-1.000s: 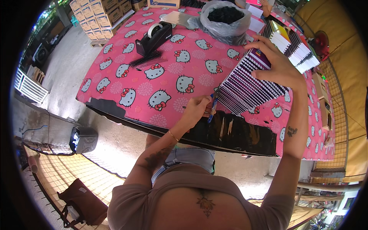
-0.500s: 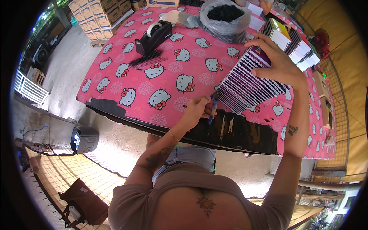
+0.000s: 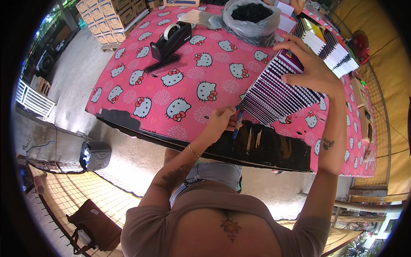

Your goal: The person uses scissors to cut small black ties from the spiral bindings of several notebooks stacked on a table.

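A stack of purple spiral-bound notebooks (image 3: 278,92) stands on the pink table near its front edge, with the dark bindings facing me. My right hand (image 3: 314,70) grips the stack from the top right, thumb on the bound side and fingers stretched across the purple cover. In my left hand (image 3: 221,123) is a pair of blue-handled pliers (image 3: 236,128), fingers closed round the handles. The dark tip of the pliers meets the lower left corner of the stack, at the ends of the bindings. Exactly what the jaws grip is too small to tell.
A black tape dispenser (image 3: 171,42) and loose black binding coils (image 3: 165,65) lie to the left. Behind are a plastic bag (image 3: 252,30) of black coils and more notebooks (image 3: 327,45). Boxes (image 3: 112,19) are piled on the floor beyond. Another person's hand (image 3: 297,6) shows at the far edge.
Almost nothing differs. Both hands keep their places at the stack, with only a very slight shift of the pliers and the left fingers.
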The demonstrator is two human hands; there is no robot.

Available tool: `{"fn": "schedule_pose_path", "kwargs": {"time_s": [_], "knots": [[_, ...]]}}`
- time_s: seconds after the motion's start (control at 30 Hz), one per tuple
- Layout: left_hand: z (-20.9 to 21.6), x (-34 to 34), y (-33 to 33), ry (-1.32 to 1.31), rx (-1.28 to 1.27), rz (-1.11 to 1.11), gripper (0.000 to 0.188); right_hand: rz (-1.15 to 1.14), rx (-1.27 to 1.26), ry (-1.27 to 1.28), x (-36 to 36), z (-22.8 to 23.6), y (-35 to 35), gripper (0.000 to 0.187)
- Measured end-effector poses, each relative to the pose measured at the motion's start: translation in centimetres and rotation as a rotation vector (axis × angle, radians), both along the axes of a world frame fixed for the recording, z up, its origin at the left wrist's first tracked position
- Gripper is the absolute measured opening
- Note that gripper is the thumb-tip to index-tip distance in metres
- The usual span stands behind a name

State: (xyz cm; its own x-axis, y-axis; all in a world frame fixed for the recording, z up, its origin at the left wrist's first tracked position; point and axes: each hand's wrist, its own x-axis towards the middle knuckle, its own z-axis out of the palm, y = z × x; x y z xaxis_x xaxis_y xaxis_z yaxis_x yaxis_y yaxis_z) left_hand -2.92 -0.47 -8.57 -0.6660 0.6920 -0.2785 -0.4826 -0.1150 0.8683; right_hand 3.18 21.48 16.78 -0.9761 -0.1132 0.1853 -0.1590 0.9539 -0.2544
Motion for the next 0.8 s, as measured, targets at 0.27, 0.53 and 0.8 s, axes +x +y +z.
{"fn": "schedule_pose_path", "kwargs": {"time_s": [0.27, 0.53, 0.8], "knots": [[0.6, -0.2, 0.0, 0.002, -0.061, -0.016, 0.030, 0.006, 0.008, 0.020, 0.1, 0.0, 0.0, 0.056], [0.9, -0.1, -0.3, 0.474, -0.176, 0.044, 0.028, 0.017, 0.003, 0.011, 0.0, -0.1, 0.3, 0.056], [0.8, -0.2, -0.1, -0.124, 0.029, -0.009, 0.032, 0.005, 0.011, 0.013, 0.1, -0.1, 0.3, 0.055]]}}
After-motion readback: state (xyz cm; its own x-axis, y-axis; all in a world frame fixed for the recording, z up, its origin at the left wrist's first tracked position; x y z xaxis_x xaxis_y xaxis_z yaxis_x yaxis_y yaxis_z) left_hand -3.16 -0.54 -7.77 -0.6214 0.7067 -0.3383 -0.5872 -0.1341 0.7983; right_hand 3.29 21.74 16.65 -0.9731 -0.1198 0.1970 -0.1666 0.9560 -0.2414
